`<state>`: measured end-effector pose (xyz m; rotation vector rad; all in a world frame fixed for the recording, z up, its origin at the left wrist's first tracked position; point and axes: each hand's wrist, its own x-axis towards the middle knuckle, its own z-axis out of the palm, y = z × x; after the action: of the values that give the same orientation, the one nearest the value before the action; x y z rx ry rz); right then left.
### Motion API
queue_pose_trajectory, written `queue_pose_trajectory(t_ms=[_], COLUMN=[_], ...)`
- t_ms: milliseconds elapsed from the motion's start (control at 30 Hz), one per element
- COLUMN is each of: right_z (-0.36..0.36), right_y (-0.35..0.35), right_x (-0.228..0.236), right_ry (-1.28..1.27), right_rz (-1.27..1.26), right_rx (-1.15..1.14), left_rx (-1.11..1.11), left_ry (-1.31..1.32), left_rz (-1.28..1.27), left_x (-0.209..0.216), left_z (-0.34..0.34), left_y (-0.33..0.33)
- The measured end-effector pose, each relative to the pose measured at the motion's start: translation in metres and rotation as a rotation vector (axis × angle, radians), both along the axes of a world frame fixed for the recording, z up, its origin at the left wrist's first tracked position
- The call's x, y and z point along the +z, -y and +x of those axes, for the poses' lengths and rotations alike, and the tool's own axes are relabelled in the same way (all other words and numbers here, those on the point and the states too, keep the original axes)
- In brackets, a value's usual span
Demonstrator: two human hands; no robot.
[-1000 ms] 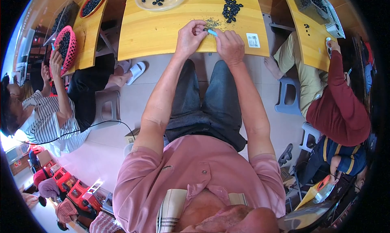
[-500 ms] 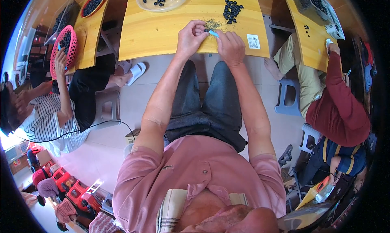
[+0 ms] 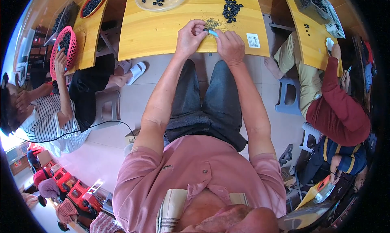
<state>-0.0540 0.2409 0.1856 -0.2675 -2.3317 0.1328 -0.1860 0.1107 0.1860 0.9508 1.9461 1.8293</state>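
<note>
Over the near part of the yellow wooden table (image 3: 150, 34), my left hand (image 3: 190, 39) pinches a small dark bead-like piece (image 3: 206, 30) between thumb and fingers. My right hand (image 3: 230, 47) is closed on a slim tool with a light blue handle (image 3: 213, 32), its front end meeting the piece. That tip is too small to make out. Just beyond my fingers, greenish-brown crumbs (image 3: 212, 23) are scattered on the wood. A loose cluster of shiny black pieces (image 3: 231, 11) lies past them to the right.
A clear round dish (image 3: 141, 3) of black pieces sits at the far left of my table, a white printed card (image 3: 253, 41) at its right. Co-workers sit at both sides, near a pink basket (image 3: 73, 50) and a white perforated basket (image 3: 335, 28). A blue-grey stool (image 3: 287, 97) stands at right.
My hands stay almost in place, still joined at the small piece. At right, the co-worker in the maroon sleeve has shifted an arm slightly, and a white item by that hand shows more fully.
</note>
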Motion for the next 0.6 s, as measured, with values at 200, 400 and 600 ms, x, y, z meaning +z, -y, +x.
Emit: queue_pose_trajectory(t_ms=[200,400,600], right_z=[-0.001,-0.004,-0.001], right_y=[-0.001,0.002,0.002], right_x=[0.002,0.004,0.002], right_ry=[0.006,-0.004,-0.023], right_rz=[-0.017,-0.034,-0.019], right_rx=[-0.013,-0.066,-0.087], left_rx=[-0.014,0.059,0.120], left_ry=[-0.009,-0.111,-0.195], left_rz=[0.006,-0.012,0.020], left_x=[0.001,0.007,0.006], left_z=[0.000,-0.001,0.004], left_y=[0.000,0.003,0.003])
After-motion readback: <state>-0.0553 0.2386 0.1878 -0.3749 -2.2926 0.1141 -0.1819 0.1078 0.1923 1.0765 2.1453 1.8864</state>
